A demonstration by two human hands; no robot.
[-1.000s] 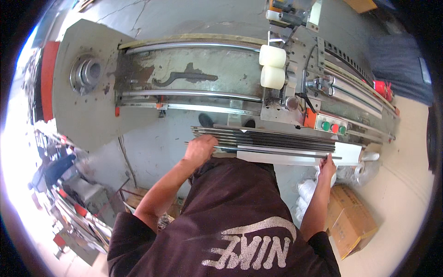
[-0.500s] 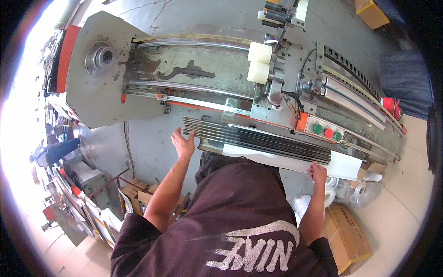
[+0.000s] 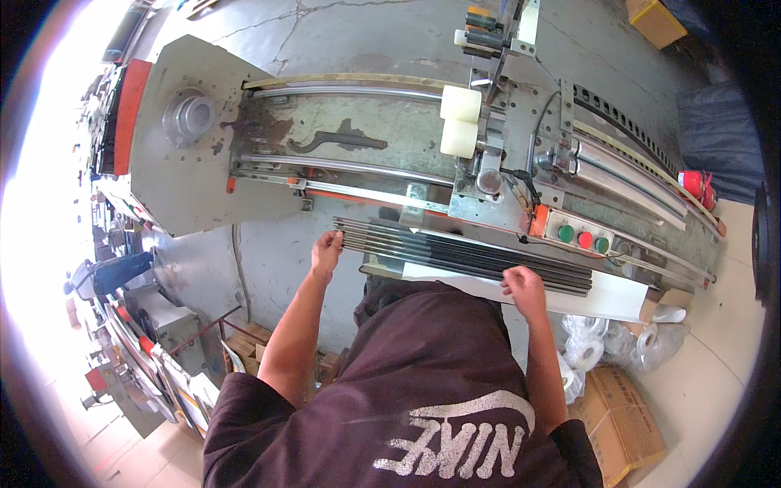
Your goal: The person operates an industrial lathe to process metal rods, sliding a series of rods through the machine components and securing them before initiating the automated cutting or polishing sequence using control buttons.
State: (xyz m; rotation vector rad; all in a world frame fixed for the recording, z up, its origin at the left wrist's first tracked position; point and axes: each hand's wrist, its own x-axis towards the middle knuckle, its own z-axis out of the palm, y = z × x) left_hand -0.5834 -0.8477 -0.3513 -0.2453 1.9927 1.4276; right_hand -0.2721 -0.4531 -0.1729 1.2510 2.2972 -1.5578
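Several long thin rods (image 3: 464, 259), dark with shinier left ends, lie side by side in front of me. A white sheet (image 3: 622, 297) lies beneath them. My left hand (image 3: 327, 254) is closed at the rods' left ends, thumb and fingertips pinching the end of the nearest rod. My right hand (image 3: 525, 290) rests over the near edge of the rods, right of their middle. Its fingers are curled in, and whatever they may hold is too small to make out.
Beyond the rods stands a long machine with rails (image 3: 350, 168), white rollers (image 3: 460, 122) and a button box (image 3: 576, 233). A hook-shaped wrench (image 3: 338, 141) lies on its bed. Plastic-wrapped rolls (image 3: 587, 350) and a cardboard box (image 3: 622, 423) stand at lower right.
My left hand has gone from spread fingers to a pinch at the rod ends. My right hand has moved left along the rods, away from their right end. The view has shifted slightly.
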